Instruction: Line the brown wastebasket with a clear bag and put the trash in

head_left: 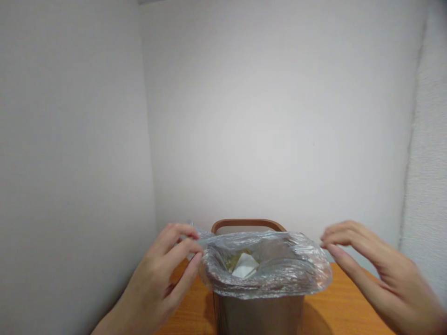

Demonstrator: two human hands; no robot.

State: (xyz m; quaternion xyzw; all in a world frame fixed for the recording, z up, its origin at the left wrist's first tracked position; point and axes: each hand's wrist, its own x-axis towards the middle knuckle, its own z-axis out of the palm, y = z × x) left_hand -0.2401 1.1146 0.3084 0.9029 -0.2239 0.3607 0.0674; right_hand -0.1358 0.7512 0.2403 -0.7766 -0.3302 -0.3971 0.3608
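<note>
A clear plastic bag [265, 284] lines a grey-brown bin [260, 314], its loose rim folded down over the outside. Inside the bag lie a folded white piece of paper [246, 266] and some yellowish-green waste [238, 257]. At the bin's left, my left hand [167, 265] has thumb and fingertips together on a stretched-out corner of the bag. My right hand [373, 267] is to the right of the bag, fingers slightly bent and thumb apart, with nothing visible in it. Its fingertips are close to the bag's right edge; contact cannot be made out.
The bin stands on an orange-brown wooden table [344, 298]. Behind the bag rises a brown bin handle [247, 222]. White walls [261, 116] stand behind and to the left, and a textured surface [429, 163] borders the right side.
</note>
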